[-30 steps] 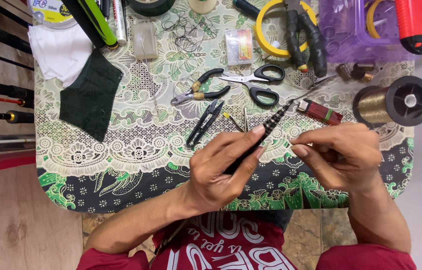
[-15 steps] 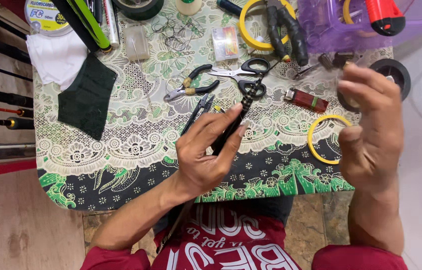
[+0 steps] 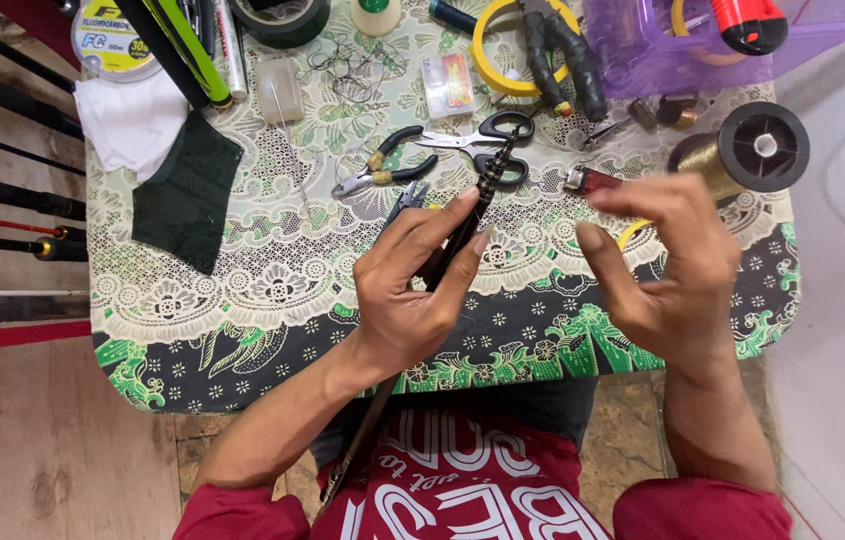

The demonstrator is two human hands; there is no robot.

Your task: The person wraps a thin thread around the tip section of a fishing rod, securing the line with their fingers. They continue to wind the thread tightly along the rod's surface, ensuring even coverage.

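Observation:
My left hand (image 3: 408,290) is shut around a thin black rod (image 3: 484,192). The rod runs from my lap up over the table, and its tip lies over the black-handled scissors (image 3: 491,132). My right hand (image 3: 668,270) hovers just right of the rod. Its index finger and thumb are apart and point toward the rod, and I see nothing between them. A red lighter (image 3: 591,180) lies just above that index finger. A yellow ring (image 3: 631,233) peeks out from under the hand.
On the patterned tablecloth (image 3: 273,280) lie small pliers (image 3: 383,170), a spool of gold thread (image 3: 755,148), a yellow tape ring (image 3: 488,70), a purple tray (image 3: 643,45), a clear small box (image 3: 448,85), a dark green cloth (image 3: 183,195) and a white cloth (image 3: 128,115). Fishing rods (image 3: 3,190) lie to the left.
My right hand has come down and leftward from its raised spot at the right toward the rod. My left hand has kept its hold on the rod, which now points more upright.

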